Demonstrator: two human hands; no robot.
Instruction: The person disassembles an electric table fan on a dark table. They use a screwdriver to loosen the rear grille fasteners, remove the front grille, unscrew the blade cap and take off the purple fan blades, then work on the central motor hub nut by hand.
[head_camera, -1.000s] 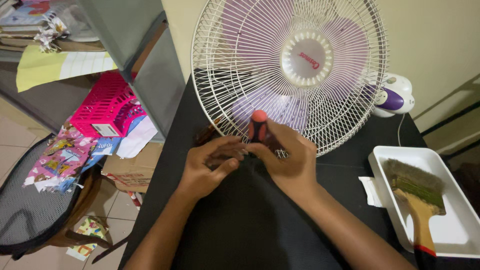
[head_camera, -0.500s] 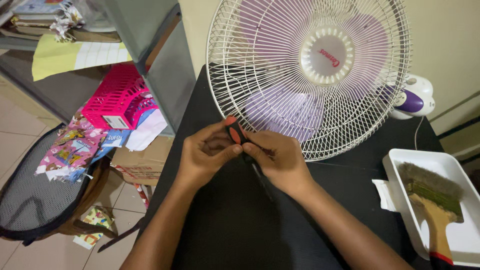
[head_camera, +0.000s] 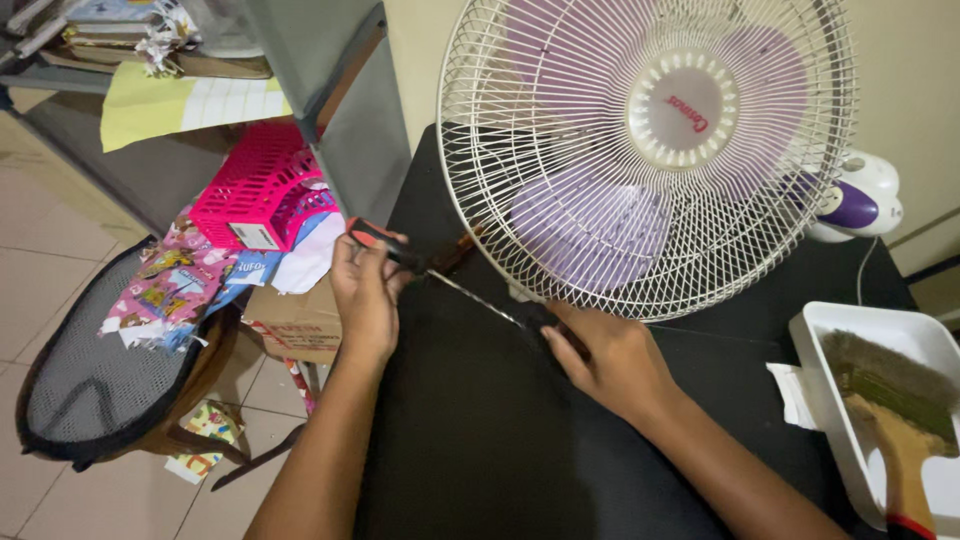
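One screwdriver (head_camera: 430, 268), red-and-black handle in the closed left hand (head_camera: 365, 290); shaft runs across the black table (head_camera: 480, 440) to the right hand (head_camera: 610, 360), whose fingertips hide the tip at the lower rim of the fan (head_camera: 650, 150); what they pinch cannot be told. One tray (head_camera: 830, 340) with one paintbrush (head_camera: 890, 420), cut off at the edge. Half a second ago both hands met at the handle; now spread apart.
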